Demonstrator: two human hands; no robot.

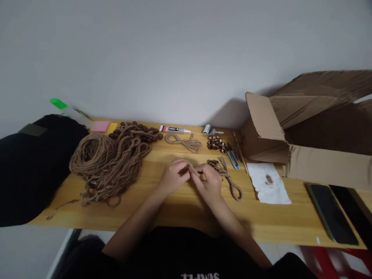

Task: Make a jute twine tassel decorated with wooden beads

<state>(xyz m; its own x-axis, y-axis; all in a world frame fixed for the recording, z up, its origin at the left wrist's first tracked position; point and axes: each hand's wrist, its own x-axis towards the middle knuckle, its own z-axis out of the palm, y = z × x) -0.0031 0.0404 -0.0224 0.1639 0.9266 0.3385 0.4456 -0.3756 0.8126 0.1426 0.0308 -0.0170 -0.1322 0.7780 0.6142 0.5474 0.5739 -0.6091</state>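
Note:
Above the middle of the table, my left hand (173, 176) and my right hand (210, 181) are close together, fingers pinched. A short piece of brown twine (192, 169) runs between their fingertips; part of it is hidden by the fingers. Just right of my right hand lies a looped, knotted cord (234, 189) with dark beads at its upper end. Behind my hands rests another looped cord (183, 142). Several brown beads (216, 143) lie in a cluster beside blue thread snips (233, 157).
At left sit a twine coil (92, 154), a heap of knotted cords (123, 172) and a black bag (37, 166). A glue tube (173, 129) and a crumpled tube (211, 131) lie by the wall. Rightward are stained tissue (263, 184), an open cardboard box (328, 157) and a phone (331, 213).

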